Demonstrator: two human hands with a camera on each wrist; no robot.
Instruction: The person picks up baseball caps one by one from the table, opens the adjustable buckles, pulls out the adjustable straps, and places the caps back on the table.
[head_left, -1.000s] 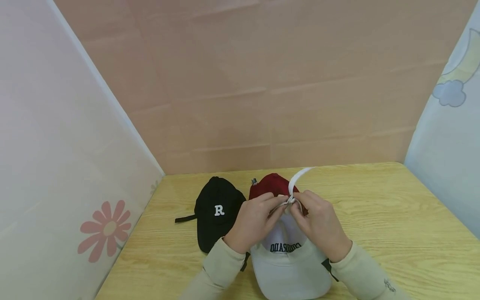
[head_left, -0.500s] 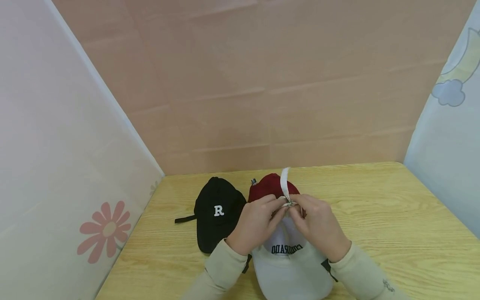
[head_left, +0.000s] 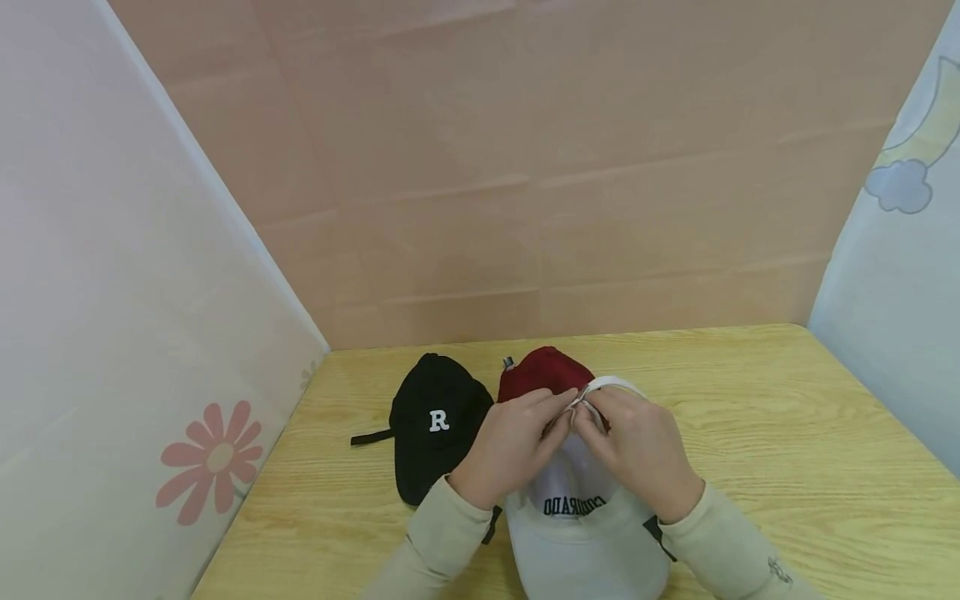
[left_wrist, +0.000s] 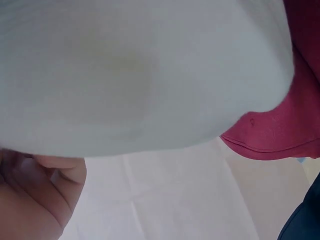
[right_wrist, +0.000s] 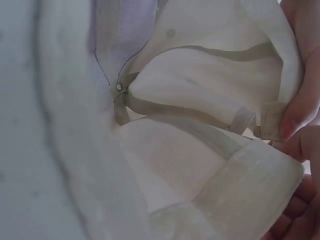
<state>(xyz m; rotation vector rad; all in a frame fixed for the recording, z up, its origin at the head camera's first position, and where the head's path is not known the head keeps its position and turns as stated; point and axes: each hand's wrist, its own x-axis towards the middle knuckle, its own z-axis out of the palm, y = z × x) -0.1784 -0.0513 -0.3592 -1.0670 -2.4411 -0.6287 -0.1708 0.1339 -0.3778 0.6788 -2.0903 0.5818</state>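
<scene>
A white cap (head_left: pixel 588 554) with black lettering lies brim toward me, its back opening raised between my hands. My left hand (head_left: pixel 510 446) pinches the fastening at the back of that opening, fingertips meeting those of the other hand. With thumb and fingers, my right hand (head_left: pixel 641 446) pinches the white strap (head_left: pixel 617 381), whose loose length arches over to the right behind its knuckles. The cap's inside, with seam tapes (right_wrist: pixel 175 112), fills the right wrist view, fingers (right_wrist: pixel 307 95) at its edge. Fingertips hide most of the fastening.
A black cap (head_left: pixel 420 433) with a white letter R lies to the left, its strap end (head_left: pixel 371 437) sticking out. Just behind the white cap sits a dark red cap (head_left: pixel 542 371). All rest on a wooden table (head_left: pixel 780 433) between cloth-covered walls (head_left: pixel 540 167).
The strap's loose end stood up, leaning right and then nearly upright; now it bends low over to the right behind my right hand. Both hands keep almost the same place.
</scene>
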